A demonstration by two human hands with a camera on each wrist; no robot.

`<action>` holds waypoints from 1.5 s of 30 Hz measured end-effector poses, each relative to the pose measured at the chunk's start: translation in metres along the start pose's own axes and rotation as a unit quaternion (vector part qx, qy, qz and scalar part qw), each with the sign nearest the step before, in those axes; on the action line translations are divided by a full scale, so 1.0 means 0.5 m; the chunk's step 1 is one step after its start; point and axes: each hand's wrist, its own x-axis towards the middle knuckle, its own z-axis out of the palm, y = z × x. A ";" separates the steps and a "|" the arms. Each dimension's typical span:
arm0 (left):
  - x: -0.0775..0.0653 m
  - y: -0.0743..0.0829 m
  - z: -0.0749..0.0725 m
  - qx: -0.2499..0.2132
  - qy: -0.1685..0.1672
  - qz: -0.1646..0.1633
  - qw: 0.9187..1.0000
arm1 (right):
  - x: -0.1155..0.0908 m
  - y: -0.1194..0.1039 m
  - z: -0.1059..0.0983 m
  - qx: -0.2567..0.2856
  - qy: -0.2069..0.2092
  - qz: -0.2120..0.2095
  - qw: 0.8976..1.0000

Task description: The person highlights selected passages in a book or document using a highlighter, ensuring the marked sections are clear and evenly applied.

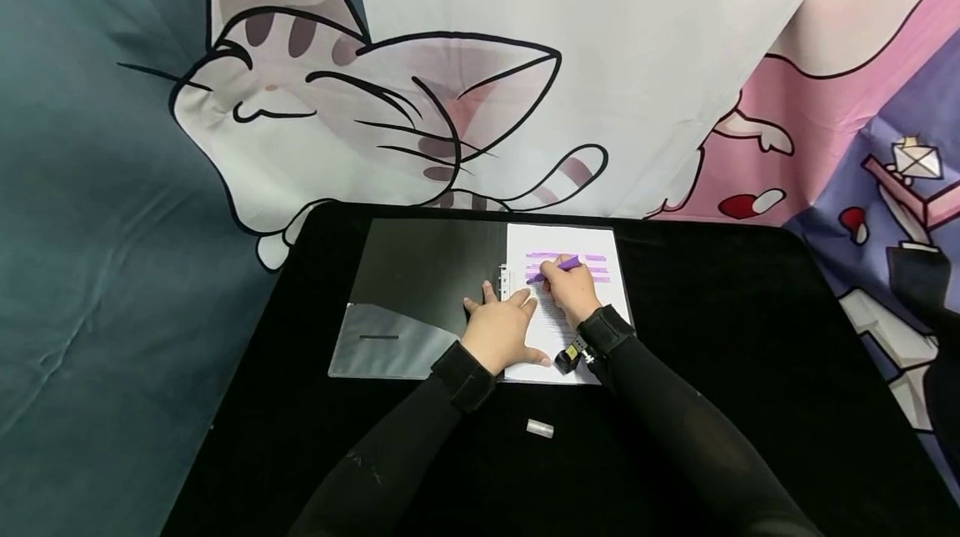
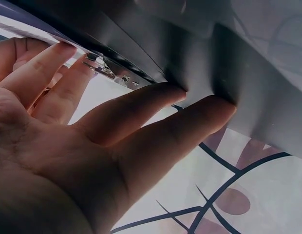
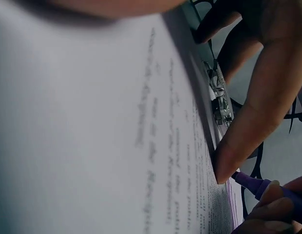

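An open dark folder lies on the black table, with a stack of printed white sheets on its right side. My right hand pinches a purple highlighter, its tip at the left end of a text line. Several purple strokes mark the upper lines of the page. With fingers spread, my left hand rests across the folder's spine and the page's left edge. A metal clip at the spine shows beyond the left fingers in the right wrist view.
A small whitish cylindrical piece lies on the black tablecloth in front of the folder. The folder's left cover has a grey pocket. Behind the table hangs a cloth with cartoon cats.
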 end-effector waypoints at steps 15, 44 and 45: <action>0.002 0.001 -0.005 -0.022 0.013 0.006 1.000 | -0.009 -0.006 -0.010 0.039 -0.025 -0.027 0.999; 0.001 0.004 -0.009 -0.023 0.000 0.002 1.000 | -0.002 -0.009 0.002 -0.039 0.001 -0.013 0.999; 0.001 0.004 -0.009 -0.023 0.000 0.002 1.000 | -0.003 -0.009 0.002 -0.038 0.002 -0.013 0.999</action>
